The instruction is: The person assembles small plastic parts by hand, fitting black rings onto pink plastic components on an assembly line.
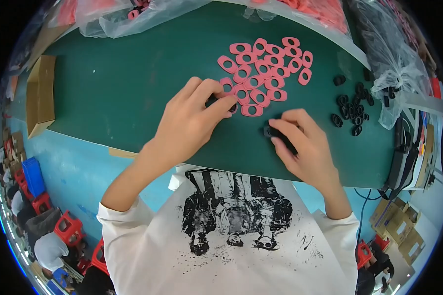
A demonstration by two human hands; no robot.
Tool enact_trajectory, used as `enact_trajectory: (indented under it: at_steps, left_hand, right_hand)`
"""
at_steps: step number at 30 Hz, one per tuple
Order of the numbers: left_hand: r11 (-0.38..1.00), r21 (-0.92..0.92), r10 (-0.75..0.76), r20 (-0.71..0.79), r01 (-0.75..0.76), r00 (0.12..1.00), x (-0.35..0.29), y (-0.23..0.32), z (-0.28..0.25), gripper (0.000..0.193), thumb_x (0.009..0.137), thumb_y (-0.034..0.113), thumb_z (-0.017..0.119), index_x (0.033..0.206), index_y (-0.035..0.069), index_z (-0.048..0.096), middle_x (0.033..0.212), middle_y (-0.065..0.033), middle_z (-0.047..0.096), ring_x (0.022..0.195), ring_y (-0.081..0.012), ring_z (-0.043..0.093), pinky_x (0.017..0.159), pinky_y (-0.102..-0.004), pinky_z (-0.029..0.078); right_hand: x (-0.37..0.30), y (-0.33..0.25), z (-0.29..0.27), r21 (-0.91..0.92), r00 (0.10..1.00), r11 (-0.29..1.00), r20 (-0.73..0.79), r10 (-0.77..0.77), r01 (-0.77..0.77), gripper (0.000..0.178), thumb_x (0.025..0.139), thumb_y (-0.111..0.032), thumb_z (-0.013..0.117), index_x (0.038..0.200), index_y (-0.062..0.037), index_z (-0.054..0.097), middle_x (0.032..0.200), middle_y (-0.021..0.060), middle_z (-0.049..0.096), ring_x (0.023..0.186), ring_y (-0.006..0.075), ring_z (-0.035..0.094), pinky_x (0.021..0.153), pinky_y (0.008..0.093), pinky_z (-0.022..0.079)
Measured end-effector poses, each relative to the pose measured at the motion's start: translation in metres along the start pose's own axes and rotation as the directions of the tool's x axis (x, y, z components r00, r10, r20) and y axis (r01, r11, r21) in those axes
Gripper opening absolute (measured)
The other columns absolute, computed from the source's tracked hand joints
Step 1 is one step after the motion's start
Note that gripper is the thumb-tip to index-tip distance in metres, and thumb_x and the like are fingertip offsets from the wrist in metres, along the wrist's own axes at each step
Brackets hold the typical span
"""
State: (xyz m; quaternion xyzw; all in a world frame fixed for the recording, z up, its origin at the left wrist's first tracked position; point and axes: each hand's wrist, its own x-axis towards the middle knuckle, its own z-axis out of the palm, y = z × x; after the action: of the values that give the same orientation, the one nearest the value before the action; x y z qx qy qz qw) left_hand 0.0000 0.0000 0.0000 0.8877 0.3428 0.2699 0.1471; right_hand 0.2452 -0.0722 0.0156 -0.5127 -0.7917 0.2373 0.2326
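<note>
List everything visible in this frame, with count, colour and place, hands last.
pink oval rings: about two dozen, pink, clustered on the mat's far middle
black rings: loose heap, count unclear, black, mat's right side
green mat: one, dark green, covers the table
cardboard box: one, brown, left edge of the mat
clear plastic bags: several, transparent, along the far edge and at right
red stools: a few, red, floor at lower left
left hand: fingertips pinching a dark piece at the pink cluster's near edge
right hand: fingers closed on a black piece on the mat
</note>
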Motion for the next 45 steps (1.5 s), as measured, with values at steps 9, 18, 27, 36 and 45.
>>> enact_trajectory:
  at_steps: [9,18,27,36,45]
  left_hand:
    - [0.982,-0.048,0.186,0.028,-0.184,0.982,0.010,-0.009,0.002,0.035,0.066,0.002,0.077,0.100,0.001,0.067,0.096,-0.0076,0.057,0.082,-0.0263,0.056,0.062,-0.0356,0.051]
    - [0.974,-0.104,0.210,0.058,-0.203,0.976,0.009,-0.016,-0.001,0.032,0.068,0.002,0.077,0.098,0.002,0.067,0.095,-0.0081,0.059,0.079,-0.0252,0.059,0.057,-0.0347,0.051]
    - [0.978,-0.117,0.182,0.060,-0.174,0.982,0.013,-0.014,0.000,0.030,0.068,0.003,0.077,0.098,0.003,0.068,0.095,-0.0049,0.060,0.082,-0.0226,0.059,0.059,-0.0335,0.052]
    - [0.983,0.015,0.181,0.101,-0.184,0.978,0.013,-0.009,0.000,0.031,0.069,0.008,0.077,0.098,0.003,0.068,0.097,-0.0050,0.058,0.084,-0.0216,0.059,0.059,-0.0327,0.053]
    - [0.976,0.061,0.204,0.088,-0.210,0.975,0.002,-0.001,-0.005,0.025,0.070,0.009,0.074,0.092,0.002,0.062,0.093,-0.0057,0.052,0.085,-0.0202,0.055,0.060,-0.0304,0.051]
  right_hand:
    - [0.032,0.003,0.022,-0.065,0.962,0.981,-0.194,-0.191,0.181,0.031,0.073,0.003,0.075,0.103,-0.0026,0.068,0.097,0.0097,0.061,0.075,0.0260,0.062,0.062,0.0341,0.052]
    - [0.029,0.011,0.028,-0.045,0.947,0.975,-0.232,-0.221,0.216,0.023,0.071,0.004,0.077,0.092,-0.0028,0.070,0.098,0.0091,0.062,0.068,0.0190,0.060,0.058,0.0295,0.050]
    - [0.032,0.012,0.025,-0.047,0.950,0.979,-0.235,-0.206,0.201,0.021,0.073,0.004,0.077,0.091,-0.0022,0.070,0.099,0.0090,0.062,0.067,0.0184,0.058,0.057,0.0290,0.048]
    - [0.027,0.003,0.025,-0.065,0.973,0.991,-0.192,-0.130,0.119,0.019,0.073,0.003,0.076,0.090,-0.0021,0.070,0.096,0.0077,0.062,0.065,0.0181,0.059,0.056,0.0296,0.048]
    - [0.029,0.002,0.023,-0.142,0.952,0.973,-0.224,-0.209,0.181,0.018,0.074,0.003,0.075,0.090,-0.0023,0.070,0.093,0.0078,0.063,0.060,0.0173,0.060,0.052,0.0294,0.048]
